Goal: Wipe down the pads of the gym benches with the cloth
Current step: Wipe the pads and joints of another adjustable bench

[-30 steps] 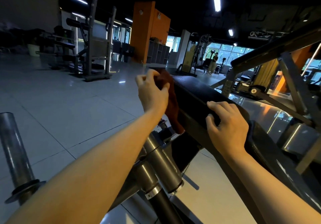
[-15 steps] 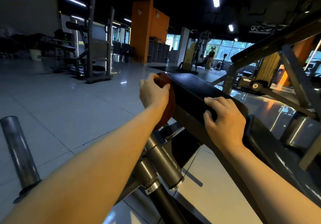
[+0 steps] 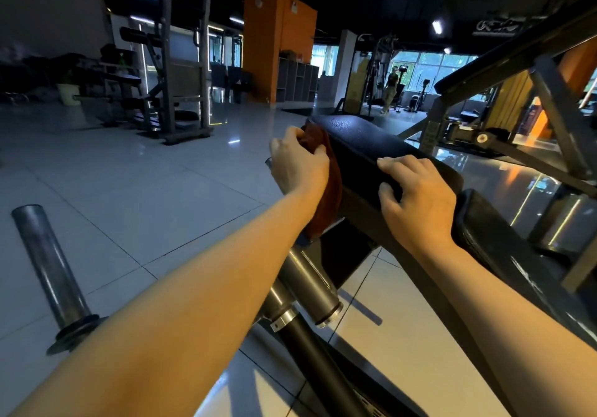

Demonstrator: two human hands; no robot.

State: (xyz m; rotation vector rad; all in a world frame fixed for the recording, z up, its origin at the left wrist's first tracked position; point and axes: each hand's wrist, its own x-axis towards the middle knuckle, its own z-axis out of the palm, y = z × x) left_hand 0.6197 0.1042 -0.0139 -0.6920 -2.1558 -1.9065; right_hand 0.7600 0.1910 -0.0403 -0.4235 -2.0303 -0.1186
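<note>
A black bench pad [image 3: 365, 145] slopes away from me at the centre, with a second pad [image 3: 504, 238] below it on the right. My left hand [image 3: 298, 164] grips a dark red-brown cloth [image 3: 328, 196] and holds it against the pad's left side edge near its far end; the cloth hangs down past the pad's underside. My right hand [image 3: 415, 195] rests on the near end of the upper pad, fingers curled over its left edge.
Grey steel tubes of the bench frame [image 3: 310, 284] run below my arms. A steel weight peg [image 3: 48, 268] stands on the tiled floor at the left. A rack machine [image 3: 174, 70] stands far left, another machine frame [image 3: 549, 93] at right, a person [image 3: 391, 88] far back.
My left hand has slid the cloth down off the pad's top corner and along its left side toward me. My right hand has stayed on the pad's near end.
</note>
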